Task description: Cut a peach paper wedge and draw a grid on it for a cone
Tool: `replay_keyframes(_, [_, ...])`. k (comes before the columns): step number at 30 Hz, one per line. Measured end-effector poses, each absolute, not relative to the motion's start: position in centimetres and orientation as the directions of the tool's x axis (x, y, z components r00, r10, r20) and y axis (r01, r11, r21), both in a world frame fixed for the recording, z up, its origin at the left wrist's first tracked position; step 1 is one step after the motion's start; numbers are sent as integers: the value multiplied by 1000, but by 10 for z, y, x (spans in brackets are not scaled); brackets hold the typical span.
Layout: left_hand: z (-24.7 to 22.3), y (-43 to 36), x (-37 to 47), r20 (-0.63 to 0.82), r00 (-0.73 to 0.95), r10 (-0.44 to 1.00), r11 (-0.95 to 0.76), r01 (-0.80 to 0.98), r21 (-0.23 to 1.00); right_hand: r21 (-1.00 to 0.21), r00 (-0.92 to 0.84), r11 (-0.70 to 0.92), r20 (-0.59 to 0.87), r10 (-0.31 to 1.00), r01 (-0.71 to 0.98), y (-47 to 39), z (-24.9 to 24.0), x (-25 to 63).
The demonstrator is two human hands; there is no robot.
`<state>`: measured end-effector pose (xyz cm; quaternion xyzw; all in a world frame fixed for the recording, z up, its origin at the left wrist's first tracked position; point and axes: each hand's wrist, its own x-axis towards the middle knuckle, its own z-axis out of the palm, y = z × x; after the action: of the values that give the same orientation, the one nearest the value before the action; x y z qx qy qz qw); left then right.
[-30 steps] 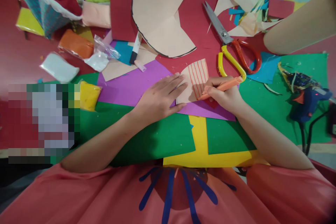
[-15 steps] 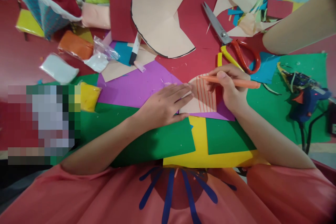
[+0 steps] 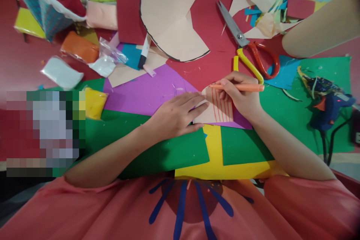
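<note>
My left hand (image 3: 180, 114) lies flat, fingers stretched out, over the left part of a cream paper piece (image 3: 206, 110) with a curved top edge. Several orange stripes run down the paper's right part. In my right hand (image 3: 243, 95) is an orange felt-tip pen (image 3: 250, 87), gripped between thumb and fingers. Its tip touches the paper near the top edge, left of the stripes. Beneath the paper lies a purple sheet (image 3: 135, 95). The part of the paper under my left fingers is hidden.
Scissors (image 3: 240, 37) with red and yellow handles lie beyond my right hand. A blue glue gun (image 3: 332, 110) rests on green paper at right. Paper scraps (image 3: 267, 3), a large cream cutout (image 3: 168, 18), a marker (image 3: 144, 52) and several clay packets (image 3: 80, 47) are spread about.
My right hand and the pen have shifted left, with the pen tip now left of where it was. My left hand stays on the paper.
</note>
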<state>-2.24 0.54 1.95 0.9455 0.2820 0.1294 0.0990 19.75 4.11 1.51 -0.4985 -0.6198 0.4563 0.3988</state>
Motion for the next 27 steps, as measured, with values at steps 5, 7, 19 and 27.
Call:
replay_keyframes(5, [19,5,-23,169,807,566,-815,516,262,-952,-199,101,44,979,287,41,14,198])
replay_keyframes(7, [19,5,-23,162,807,567,-814,519,262,-943,-202,107,43,978,316,42,15,198])
replay_keyframes(19, [18,5,-23,180,801,571,-811,517,274,-929,-230,126,46,972,348,42,20,196])
replay_keyframes(27, [19,5,-22,210,789,578,-810,523,263,-969,-165,71,31,986,238,39,23,198])
